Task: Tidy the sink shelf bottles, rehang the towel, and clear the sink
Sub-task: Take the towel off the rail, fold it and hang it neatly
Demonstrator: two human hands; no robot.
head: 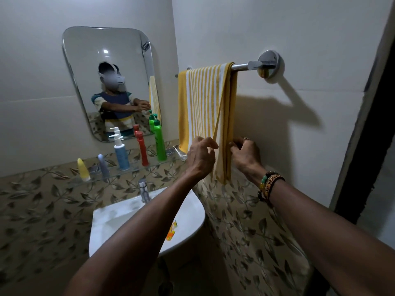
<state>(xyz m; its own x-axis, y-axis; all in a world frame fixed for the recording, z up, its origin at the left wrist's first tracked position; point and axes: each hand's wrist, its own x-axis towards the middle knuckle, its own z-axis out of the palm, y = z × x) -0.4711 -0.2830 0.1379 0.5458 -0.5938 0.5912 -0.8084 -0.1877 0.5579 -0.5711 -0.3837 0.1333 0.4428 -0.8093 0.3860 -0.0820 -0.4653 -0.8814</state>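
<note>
A yellow and white striped towel (203, 103) hangs folded over the chrome towel bar (241, 66) on the right wall. My left hand (199, 155) pinches the towel's lower front edge. My right hand (245, 153) pinches the towel's right edge against the wall. On the glass shelf (136, 168) stand a green bottle (159, 142), a red bottle (142, 149), a white and blue pump bottle (120, 150), a grey tube (103, 166) and a yellow tube (83, 170). An orange wrapper (172, 230) lies in the white sink (111, 218), partly hidden by my left forearm.
A mirror (111, 82) hangs above the shelf. A chrome tap (144, 192) stands at the back of the sink. A clear soap dish (180, 152) sits at the shelf's right end. A dark door frame (363, 146) borders the right side.
</note>
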